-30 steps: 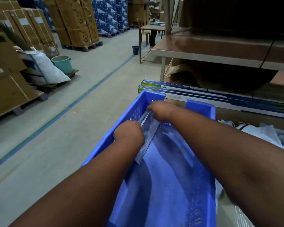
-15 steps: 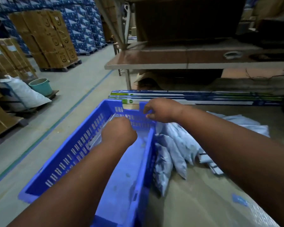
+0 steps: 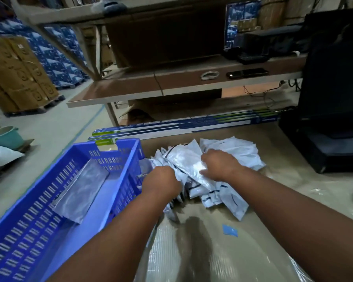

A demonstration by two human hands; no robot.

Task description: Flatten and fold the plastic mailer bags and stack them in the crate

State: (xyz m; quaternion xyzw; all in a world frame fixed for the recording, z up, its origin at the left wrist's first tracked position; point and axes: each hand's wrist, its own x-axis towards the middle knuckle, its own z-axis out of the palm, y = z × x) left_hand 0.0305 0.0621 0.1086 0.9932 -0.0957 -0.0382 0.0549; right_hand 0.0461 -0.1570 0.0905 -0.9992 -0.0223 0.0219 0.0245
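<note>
Head view: both hands were on the pile of mailers [image 3: 228, 153] on the table [image 3: 273, 200], just right of the crate [image 3: 39, 231]. The left hand [image 3: 161, 181] gripped the pile's near edge; the right hand [image 3: 218, 165] pressed a mailer with spread fingers. One folded mailer [image 3: 80, 190] lay flat in the crate.

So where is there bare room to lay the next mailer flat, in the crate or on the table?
The crate floor is bare right of the folded mailer, up to its right wall. The table is bare nearer than the mailer pile, around the blue scrap. Both hands crowd the pile.
</note>
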